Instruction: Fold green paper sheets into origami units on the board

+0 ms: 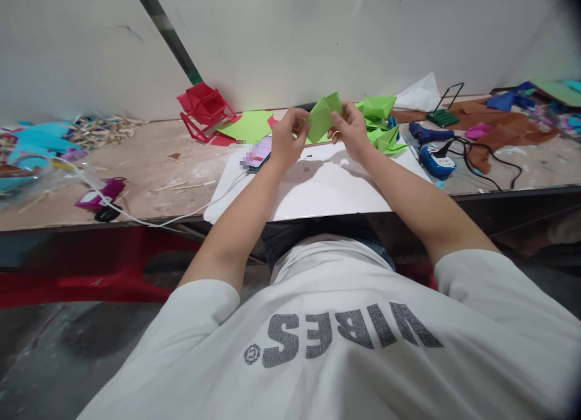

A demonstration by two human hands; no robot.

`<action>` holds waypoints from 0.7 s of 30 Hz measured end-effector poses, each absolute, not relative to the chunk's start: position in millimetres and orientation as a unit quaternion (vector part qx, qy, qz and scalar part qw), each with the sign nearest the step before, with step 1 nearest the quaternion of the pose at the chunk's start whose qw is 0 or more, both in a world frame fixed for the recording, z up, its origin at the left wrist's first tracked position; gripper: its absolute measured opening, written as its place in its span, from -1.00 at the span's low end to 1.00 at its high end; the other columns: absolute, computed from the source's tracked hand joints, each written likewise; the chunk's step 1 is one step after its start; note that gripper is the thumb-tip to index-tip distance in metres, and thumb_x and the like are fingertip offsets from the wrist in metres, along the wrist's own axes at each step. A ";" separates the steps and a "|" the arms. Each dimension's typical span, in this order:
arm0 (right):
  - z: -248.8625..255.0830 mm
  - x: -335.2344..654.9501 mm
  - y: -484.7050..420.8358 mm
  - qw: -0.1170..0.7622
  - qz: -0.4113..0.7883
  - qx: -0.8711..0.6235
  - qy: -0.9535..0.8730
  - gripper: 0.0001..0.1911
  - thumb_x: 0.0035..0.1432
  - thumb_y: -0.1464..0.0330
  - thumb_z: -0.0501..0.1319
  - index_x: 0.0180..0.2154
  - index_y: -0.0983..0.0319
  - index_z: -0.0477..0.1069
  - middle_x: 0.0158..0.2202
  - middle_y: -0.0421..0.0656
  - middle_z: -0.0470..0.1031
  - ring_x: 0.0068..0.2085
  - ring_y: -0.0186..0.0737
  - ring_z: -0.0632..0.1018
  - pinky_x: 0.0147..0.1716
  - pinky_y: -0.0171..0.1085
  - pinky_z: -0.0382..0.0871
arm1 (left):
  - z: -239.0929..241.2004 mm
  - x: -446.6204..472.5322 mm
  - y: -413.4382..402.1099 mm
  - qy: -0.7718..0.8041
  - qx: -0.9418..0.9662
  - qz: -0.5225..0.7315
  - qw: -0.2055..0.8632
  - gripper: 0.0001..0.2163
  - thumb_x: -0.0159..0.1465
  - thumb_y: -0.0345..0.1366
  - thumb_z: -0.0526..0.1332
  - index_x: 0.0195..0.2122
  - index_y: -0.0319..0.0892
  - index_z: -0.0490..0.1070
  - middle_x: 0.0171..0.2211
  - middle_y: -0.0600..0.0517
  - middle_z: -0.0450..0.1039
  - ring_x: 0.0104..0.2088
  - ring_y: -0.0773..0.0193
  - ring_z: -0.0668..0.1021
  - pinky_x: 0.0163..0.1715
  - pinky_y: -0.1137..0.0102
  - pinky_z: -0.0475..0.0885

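Note:
Between my two hands a folded piece of green paper (pixel 321 121) is held up above a white board (pixel 313 196). My left hand (pixel 290 134) pinches its left edge with the fingers closed. On the paper's right side, my right hand (pixel 351 128) grips it between thumb and fingers. Several folded green paper shapes (pixel 379 120) lie just beyond my right hand. A flat green sheet (pixel 247 126) rests behind my left wrist, and a phone (pixel 261 152) with a lit screen is beside that wrist.
A red folded-paper model (pixel 206 108) stands at the back left. Wooden sticks (pixel 102 131) and a purple device (pixel 100 194) lie farther left. At right are a glue gun (pixel 430 133), a blue power socket (pixel 437 161) and a black cable (pixel 494 150). A white cord (pixel 195 212) crosses the table's front edge.

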State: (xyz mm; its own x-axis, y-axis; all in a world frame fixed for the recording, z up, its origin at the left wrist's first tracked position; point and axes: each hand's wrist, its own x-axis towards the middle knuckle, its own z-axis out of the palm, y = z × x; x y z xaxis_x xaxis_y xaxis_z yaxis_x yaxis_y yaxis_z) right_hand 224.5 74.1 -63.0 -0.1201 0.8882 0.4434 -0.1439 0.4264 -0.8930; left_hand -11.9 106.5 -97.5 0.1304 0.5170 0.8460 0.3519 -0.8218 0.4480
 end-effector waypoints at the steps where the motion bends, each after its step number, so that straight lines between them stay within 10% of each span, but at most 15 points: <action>1: -65.3 224.9 77.5 0.586 0.424 -0.319 -0.612 -0.18 0.02 -0.36 0.66 -0.02 0.01 0.42 -0.09 -0.19 0.68 -0.35 -0.24 0.58 -0.46 -0.24 0.54 | -99.2 -9.9 107.8 0.287 0.747 0.594 0.081 -0.32 0.51 0.55 0.22 0.09 -0.01 0.56 -0.22 -0.03 0.56 -0.24 0.12 0.67 -0.05 0.06 0.68; 12: -95.2 227.9 119.6 0.581 0.347 -0.273 -0.684 -0.33 0.25 -0.15 0.63 0.06 -0.01 0.35 -0.16 -0.26 0.72 -0.36 -0.24 0.60 -0.42 -0.21 0.64 | -107.6 2.3 113.8 0.253 0.758 0.579 0.164 -0.33 0.34 0.51 0.48 -0.08 -0.01 0.43 -0.25 0.05 0.35 -0.20 0.11 0.61 -0.04 0.07 0.65; 21: -92.5 221.1 109.4 0.620 0.301 -0.240 -0.684 -0.40 0.41 -0.16 0.50 0.14 -0.06 0.25 -0.13 -0.29 0.64 -0.37 -0.28 0.61 -0.38 -0.22 0.65 | -94.1 5.6 92.1 0.285 0.761 0.574 0.100 -0.35 0.53 0.48 0.24 -0.27 -0.06 0.54 -0.38 0.02 0.40 -0.34 0.15 0.52 -0.12 0.11 0.58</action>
